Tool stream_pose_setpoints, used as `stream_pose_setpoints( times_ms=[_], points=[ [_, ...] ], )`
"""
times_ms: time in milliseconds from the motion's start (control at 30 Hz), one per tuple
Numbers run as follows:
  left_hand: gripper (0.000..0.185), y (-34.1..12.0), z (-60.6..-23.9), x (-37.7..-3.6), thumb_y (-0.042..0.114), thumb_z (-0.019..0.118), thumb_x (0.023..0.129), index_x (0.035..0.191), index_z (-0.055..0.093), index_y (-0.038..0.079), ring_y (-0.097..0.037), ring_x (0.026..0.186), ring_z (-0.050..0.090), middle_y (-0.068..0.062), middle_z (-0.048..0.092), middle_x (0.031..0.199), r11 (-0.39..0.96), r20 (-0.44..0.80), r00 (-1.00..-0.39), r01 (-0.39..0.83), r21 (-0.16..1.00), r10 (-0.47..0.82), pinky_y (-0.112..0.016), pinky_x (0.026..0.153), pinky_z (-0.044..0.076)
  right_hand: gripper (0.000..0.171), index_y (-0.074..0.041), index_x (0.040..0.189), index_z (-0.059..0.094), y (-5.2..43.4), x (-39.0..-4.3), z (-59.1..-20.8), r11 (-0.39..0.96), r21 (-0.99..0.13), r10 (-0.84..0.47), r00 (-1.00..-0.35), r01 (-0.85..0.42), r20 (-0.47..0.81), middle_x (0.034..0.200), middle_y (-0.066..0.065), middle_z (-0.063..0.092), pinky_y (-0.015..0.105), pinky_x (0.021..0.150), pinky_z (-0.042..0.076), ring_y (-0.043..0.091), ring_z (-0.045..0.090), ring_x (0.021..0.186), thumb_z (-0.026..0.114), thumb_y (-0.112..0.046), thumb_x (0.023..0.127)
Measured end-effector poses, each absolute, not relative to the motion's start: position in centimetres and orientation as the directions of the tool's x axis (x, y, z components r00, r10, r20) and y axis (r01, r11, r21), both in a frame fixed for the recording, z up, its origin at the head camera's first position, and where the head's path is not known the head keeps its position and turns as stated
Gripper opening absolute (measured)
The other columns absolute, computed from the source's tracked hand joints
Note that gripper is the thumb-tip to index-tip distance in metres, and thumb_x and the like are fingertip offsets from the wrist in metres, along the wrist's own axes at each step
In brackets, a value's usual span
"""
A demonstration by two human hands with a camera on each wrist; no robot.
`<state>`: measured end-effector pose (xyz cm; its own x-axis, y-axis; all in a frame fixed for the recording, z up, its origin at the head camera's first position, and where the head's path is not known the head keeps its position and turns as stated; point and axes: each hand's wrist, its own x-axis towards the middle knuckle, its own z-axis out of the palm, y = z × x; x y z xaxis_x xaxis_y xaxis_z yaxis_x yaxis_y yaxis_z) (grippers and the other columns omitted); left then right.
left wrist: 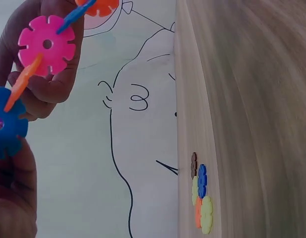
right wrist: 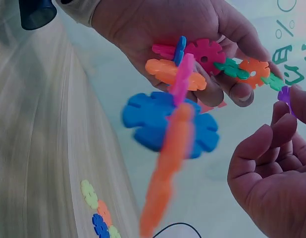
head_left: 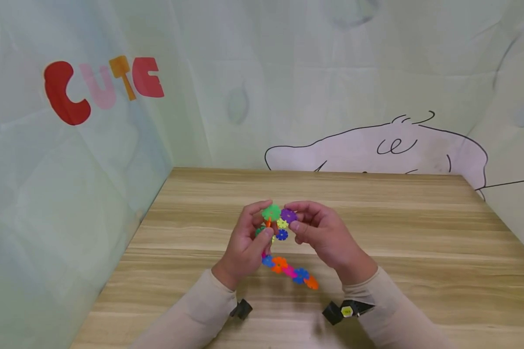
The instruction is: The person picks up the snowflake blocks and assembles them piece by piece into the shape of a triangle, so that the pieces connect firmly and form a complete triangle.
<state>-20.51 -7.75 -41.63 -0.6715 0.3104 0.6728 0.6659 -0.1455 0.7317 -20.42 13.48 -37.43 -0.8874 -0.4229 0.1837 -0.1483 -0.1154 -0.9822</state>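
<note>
A chain of colourful snowflake discs (head_left: 288,271) hangs between both hands above the wooden table (head_left: 419,252). My left hand (head_left: 262,224) grips the chain's upper end, with a green disc (head_left: 271,212) at its fingertips. My right hand (head_left: 299,220) pinches a purple disc (head_left: 288,215) right beside the green one. In the right wrist view the left hand (right wrist: 182,25) holds pink, orange and green discs, a blue disc (right wrist: 148,116) and an orange disc (right wrist: 168,163) dangle below it, and the purple disc (right wrist: 284,94) sits at the right fingers (right wrist: 272,144). The left wrist view shows a pink disc (left wrist: 47,44) and a blue disc (left wrist: 7,126) on the chain.
A small cluster of loose discs (left wrist: 200,198) lies on the table, also visible as the same loose discs (right wrist: 98,218) in the right wrist view. Pale printed curtain walls (head_left: 70,169) close in the table on the left, back and right.
</note>
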Motion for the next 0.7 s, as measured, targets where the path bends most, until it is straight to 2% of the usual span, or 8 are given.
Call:
stream_pose_setpoints(
  times_ms=[200,400,467,567,633,700],
  points=[
    [0.049,-7.7,-41.5,-20.4,-0.012,0.046,0.099,0.145,0.035,0.0,-0.018,0.051,0.046,-0.016,0.06,0.085,-0.127,0.679,-0.65,0.684,0.718,0.341,-0.025,0.047,0.05,0.032,0.008,0.132,0.058,13.3,-20.4,-37.7,-0.133,-0.981,-0.429,-0.883,-0.144,0.188,0.106,0.006,0.065,0.022,0.074,0.057,0.017,0.059,0.087,0.065,-0.003,0.102],
    [0.047,-7.8,-41.6,-20.4,-0.004,0.049,0.104,0.149,0.038,0.007,-0.015,0.053,0.047,-0.014,0.059,0.085,-0.118,0.688,-0.625,0.703,0.701,0.369,-0.025,0.049,0.05,0.025,0.005,0.125,0.06,13.1,-20.4,-37.9,-0.165,-0.976,-0.427,-0.882,-0.142,0.201,0.102,0.004,0.066,0.022,0.073,0.056,0.016,0.058,0.086,0.064,0.0,0.102],
    [0.043,-7.6,-41.9,-20.5,0.001,0.051,0.106,0.148,0.039,0.007,-0.015,0.061,0.051,-0.016,0.061,0.093,-0.124,0.697,-0.605,0.714,0.689,0.386,-0.024,0.056,0.052,0.02,0.004,0.121,0.061,13.1,-20.3,-38.0,-0.181,-0.972,-0.417,-0.883,-0.152,0.216,0.098,0.003,0.065,0.022,0.073,0.056,0.015,0.058,0.084,0.064,0.002,0.101],
    [0.037,-7.0,-42.5,-20.6,0.004,0.052,0.108,0.143,0.041,0.0,-0.019,0.078,0.06,-0.024,0.066,0.11,-0.151,0.728,-0.55,0.746,0.648,0.409,-0.025,0.07,0.058,0.013,0.001,0.113,0.065,12.9,-20.2,-38.1,-0.193,-0.968,-0.403,-0.886,-0.162,0.229,0.092,0.001,0.066,0.022,0.073,0.057,0.014,0.06,0.08,0.065,0.003,0.1],
    [0.036,-6.6,-42.8,-20.6,0.004,0.053,0.108,0.141,0.041,-0.002,-0.021,0.087,0.061,-0.024,0.066,0.113,-0.153,0.744,-0.528,0.764,0.626,0.409,-0.027,0.08,0.059,0.01,0.0,0.108,0.065,12.7,-20.1,-38.1,-0.199,-0.965,-0.393,-0.888,-0.17,0.237,0.089,0.001,0.067,0.023,0.074,0.058,0.015,0.061,0.079,0.065,0.004,0.099],
    [0.035,-6.3,-43.0,-20.6,0.002,0.052,0.108,0.141,0.04,-0.003,-0.021,0.082,0.062,-0.024,0.067,0.109,-0.162,0.761,-0.519,0.775,0.611,0.388,-0.027,0.077,0.06,0.01,-0.002,0.107,0.066,12.6,-20.1,-38.1,-0.203,-0.966,-0.393,-0.891,-0.159,0.229,0.089,0.001,0.068,0.025,0.075,0.06,0.015,0.063,0.078,0.064,0.004,0.1]
  ],
)
